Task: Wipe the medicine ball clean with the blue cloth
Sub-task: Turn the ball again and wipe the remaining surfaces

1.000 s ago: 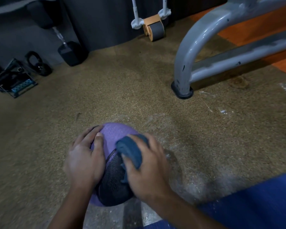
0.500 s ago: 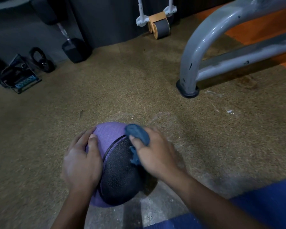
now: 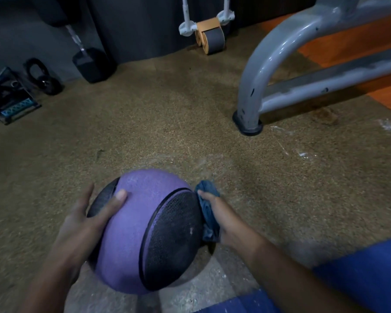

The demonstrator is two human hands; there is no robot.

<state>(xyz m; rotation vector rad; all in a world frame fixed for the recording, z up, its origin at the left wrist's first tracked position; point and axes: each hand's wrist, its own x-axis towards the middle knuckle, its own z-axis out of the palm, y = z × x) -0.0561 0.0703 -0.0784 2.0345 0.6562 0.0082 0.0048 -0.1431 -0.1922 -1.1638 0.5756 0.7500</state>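
Medicine ball point(image 3: 131, 231) cradled by spread left hand point(image 3: 81, 227); right hand point(image 3: 221, 213) grip bunches blue cloth point(image 3: 207, 211) against it.

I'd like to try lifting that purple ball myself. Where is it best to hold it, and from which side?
Judging by its shape, take the medicine ball from both sides, palms spread wide. It is round, with no handle. The left hand already cups its left side; the right hand, holding the blue cloth, is at its right. The black panels look textured, so they may slip less.
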